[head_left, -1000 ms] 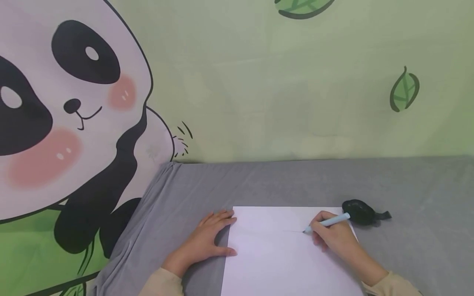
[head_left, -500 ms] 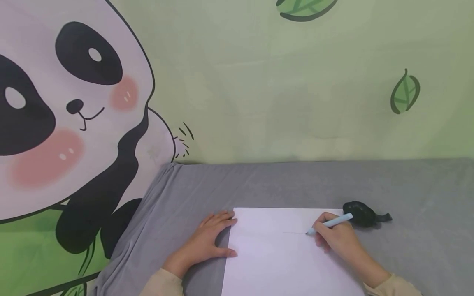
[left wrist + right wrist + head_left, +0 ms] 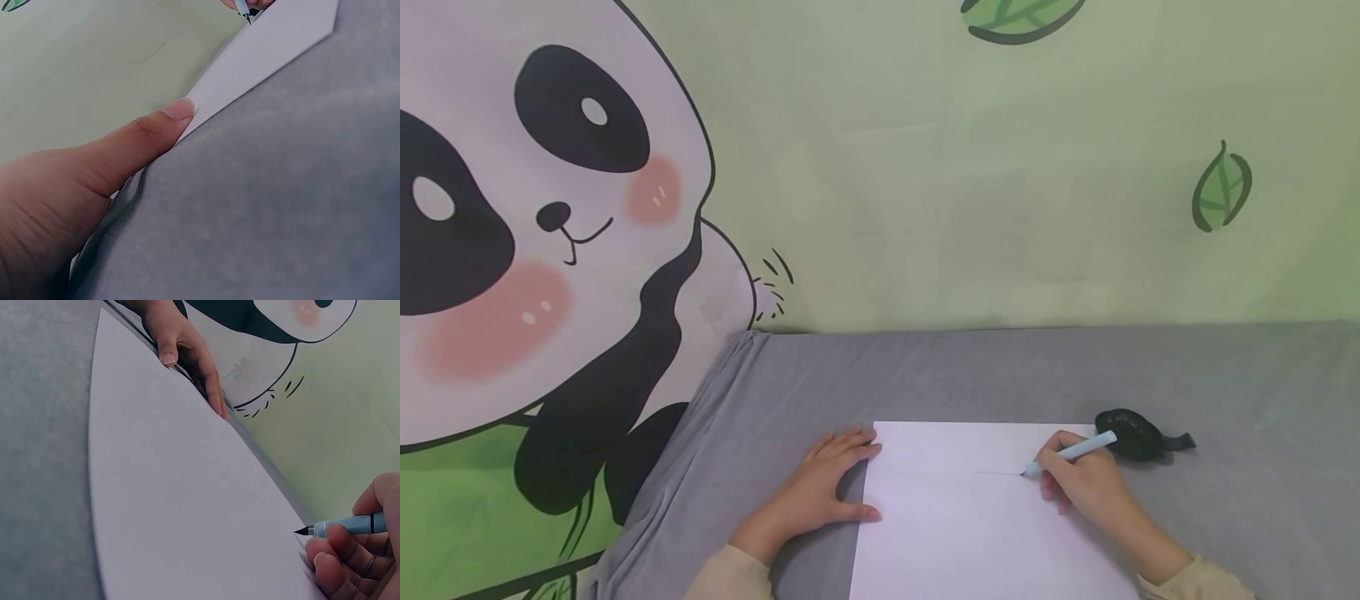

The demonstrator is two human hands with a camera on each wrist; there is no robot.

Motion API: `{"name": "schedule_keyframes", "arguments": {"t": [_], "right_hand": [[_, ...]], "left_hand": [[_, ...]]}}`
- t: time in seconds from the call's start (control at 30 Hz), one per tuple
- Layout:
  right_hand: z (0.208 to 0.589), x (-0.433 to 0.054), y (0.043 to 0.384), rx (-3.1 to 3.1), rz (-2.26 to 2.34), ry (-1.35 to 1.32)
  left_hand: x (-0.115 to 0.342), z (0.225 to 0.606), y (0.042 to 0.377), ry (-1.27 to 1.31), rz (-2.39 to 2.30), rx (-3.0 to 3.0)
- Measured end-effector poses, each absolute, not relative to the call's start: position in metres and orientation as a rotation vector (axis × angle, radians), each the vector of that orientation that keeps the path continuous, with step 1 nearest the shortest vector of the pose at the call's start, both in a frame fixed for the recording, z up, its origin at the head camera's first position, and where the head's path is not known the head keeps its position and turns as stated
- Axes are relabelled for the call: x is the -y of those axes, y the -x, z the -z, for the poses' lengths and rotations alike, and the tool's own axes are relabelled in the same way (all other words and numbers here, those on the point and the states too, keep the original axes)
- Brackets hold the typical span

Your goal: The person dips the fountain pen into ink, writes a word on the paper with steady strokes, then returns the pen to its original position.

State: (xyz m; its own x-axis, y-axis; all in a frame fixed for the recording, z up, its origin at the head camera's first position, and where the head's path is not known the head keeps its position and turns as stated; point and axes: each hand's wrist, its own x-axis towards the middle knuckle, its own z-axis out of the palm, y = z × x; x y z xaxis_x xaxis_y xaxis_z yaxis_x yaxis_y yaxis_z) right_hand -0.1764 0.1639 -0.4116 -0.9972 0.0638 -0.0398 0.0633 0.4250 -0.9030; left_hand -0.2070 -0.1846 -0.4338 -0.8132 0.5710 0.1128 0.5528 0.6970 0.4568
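Note:
A white sheet of paper [image 3: 970, 533] lies on the grey cloth, with a thin, faint line [image 3: 996, 473] in its upper part. My left hand [image 3: 816, 483] rests at the sheet's left edge, fingers and thumb spread. In the left wrist view its thumb [image 3: 144, 137] lies on the paper's margin. My right hand [image 3: 1086, 487] pinches a light blue pen [image 3: 1078, 447] between thumb and fingers. The pen's dark pointed tip is at the right end of the line. The right wrist view shows the pen [image 3: 350, 525] slanting low over the paper [image 3: 181, 487].
Just beyond the right hand, by the sheet's top right corner, sits a glossy black rounded object [image 3: 1131, 435] with a short stub. Grey cloth [image 3: 925, 375] covers the table. Behind it hangs a green backdrop [image 3: 970, 208] printed with a panda [image 3: 595, 275] and leaves.
The pen tip has moved slightly to the right with my right hand, and the thin line is a little longer. My left hand has stayed in place on the sheet.

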Motion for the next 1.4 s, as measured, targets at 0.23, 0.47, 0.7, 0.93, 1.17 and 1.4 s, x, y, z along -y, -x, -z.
{"name": "schedule_keyframes", "arguments": {"t": [0.23,0.47,0.7,0.93,1.17,1.4], "right_hand": [[0.4114,-0.1635,0.1771,2.647,-1.689,0.163],[0.4099,-0.1626,0.1768,2.655,-1.703,0.2],[0.4111,-0.1632,0.1774,2.654,-1.696,0.199],[0.4132,-0.165,0.1791,2.646,-1.726,0.238],[0.4129,-0.1661,0.1809,2.62,-1.779,0.277],[0.409,-0.1681,0.1823,2.584,-1.81,0.198]], "left_hand": [[0.1843,0.4327,0.2077,-0.925,-0.756,-2.848],[0.1846,0.434,0.2081,-0.93,-0.744,-2.849],[0.1849,0.4336,0.2074,-0.927,-0.747,-2.847],[0.1848,0.4333,0.2079,-0.925,-0.746,-2.842],[0.1854,0.4352,0.2091,-0.904,-0.774,-2.818],[0.1851,0.4358,0.2093,-0.91,-0.753,-2.829]]}}
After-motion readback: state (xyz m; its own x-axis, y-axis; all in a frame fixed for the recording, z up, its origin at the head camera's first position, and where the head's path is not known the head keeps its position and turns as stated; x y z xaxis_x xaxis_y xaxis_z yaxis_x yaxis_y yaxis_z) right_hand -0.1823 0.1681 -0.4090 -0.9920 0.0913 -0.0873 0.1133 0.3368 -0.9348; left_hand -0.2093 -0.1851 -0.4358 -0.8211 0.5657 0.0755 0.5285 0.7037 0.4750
